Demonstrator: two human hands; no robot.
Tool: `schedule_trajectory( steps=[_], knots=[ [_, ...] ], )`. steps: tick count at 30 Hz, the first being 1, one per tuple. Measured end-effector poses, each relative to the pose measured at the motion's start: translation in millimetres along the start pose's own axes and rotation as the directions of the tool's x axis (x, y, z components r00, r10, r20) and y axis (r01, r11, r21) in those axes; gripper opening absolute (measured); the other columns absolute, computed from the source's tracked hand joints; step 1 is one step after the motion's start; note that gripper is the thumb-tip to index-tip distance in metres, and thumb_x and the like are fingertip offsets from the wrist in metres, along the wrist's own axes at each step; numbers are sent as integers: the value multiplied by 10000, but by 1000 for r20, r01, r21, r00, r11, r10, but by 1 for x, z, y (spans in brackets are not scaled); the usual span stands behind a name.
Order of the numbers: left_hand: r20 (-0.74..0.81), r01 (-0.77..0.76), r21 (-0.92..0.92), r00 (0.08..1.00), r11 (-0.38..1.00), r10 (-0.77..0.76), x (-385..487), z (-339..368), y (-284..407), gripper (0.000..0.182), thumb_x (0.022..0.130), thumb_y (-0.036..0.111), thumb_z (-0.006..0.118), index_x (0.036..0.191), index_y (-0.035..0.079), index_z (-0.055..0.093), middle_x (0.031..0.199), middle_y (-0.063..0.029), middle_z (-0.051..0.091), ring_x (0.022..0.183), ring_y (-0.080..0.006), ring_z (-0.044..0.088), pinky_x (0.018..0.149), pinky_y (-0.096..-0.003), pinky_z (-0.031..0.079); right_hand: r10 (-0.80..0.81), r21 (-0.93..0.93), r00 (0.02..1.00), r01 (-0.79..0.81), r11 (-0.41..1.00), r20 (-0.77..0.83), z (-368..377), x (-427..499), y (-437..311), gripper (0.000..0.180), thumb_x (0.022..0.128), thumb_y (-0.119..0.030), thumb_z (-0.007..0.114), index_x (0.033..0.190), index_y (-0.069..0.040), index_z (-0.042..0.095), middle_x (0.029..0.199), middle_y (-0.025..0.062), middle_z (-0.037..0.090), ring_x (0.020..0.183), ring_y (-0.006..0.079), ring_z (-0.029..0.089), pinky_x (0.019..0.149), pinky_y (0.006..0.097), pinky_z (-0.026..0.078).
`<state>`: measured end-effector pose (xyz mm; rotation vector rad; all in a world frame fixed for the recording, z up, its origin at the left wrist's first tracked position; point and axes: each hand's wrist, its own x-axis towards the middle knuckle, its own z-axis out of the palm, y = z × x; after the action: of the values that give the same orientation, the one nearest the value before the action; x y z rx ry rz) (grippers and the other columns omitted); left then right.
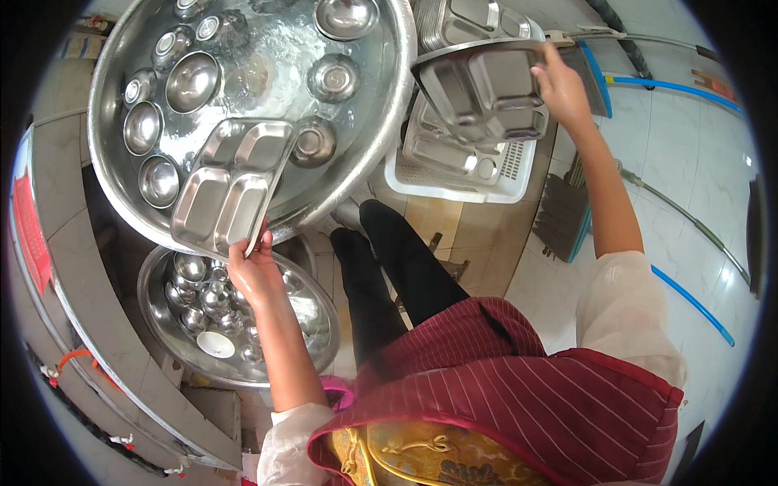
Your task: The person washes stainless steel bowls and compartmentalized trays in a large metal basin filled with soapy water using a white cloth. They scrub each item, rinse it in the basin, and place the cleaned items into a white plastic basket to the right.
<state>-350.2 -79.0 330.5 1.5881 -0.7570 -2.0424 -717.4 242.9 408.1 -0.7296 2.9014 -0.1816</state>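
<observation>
My left hand (258, 267) grips the near edge of a stainless steel compartment tray (234, 176), tilted over the near rim of a large metal basin (371, 182). In that basin, metal bowls (193, 82) sit in water, some upright and some upside down. On the right, my right hand (562, 85) holds a second compartment tray (486, 85) by its right edge, slightly blurred. That tray hangs above a white plastic basket (456, 191), where more metal trays (440, 152) lie. Further stacked trays (468, 21) stand at the basket's far end.
A smaller metal basin (149, 297) below the large one holds several metal bowls and a white dish (216, 344). A tiled ledge (67, 255) runs along the left. Brushes or brooms (562, 212) and blue hoses (674, 85) lie on the right.
</observation>
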Motion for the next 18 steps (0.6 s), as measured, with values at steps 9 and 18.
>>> schedule_trajectory(
  steps=[9, 18],
  knots=[
    [67, -26, 99, 998, 995, 19, -1, 27, -14, 268, 796, 29, 423, 982, -159, 461, 970, -250, 571, 896, -331, 605, 625, -322, 522, 169, -88, 972, -156, 984, 166, 184, -23, 38, 786, 675, -353, 730, 1339, -270, 319, 1352, 132, 329, 1229, 347, 340, 923, 546, 347],
    [98, 23, 96, 995, 995, -33, -4, 45, -26, 252, 786, 25, 438, 950, -162, 477, 941, -232, 566, 847, -338, 611, 610, -334, 524, 275, -136, 864, -239, 961, 422, 228, -116, -4, 1125, 522, -446, 817, 1406, -350, 128, 1487, 91, 31, 1314, 473, 85, 918, 678, 293]
  ],
)
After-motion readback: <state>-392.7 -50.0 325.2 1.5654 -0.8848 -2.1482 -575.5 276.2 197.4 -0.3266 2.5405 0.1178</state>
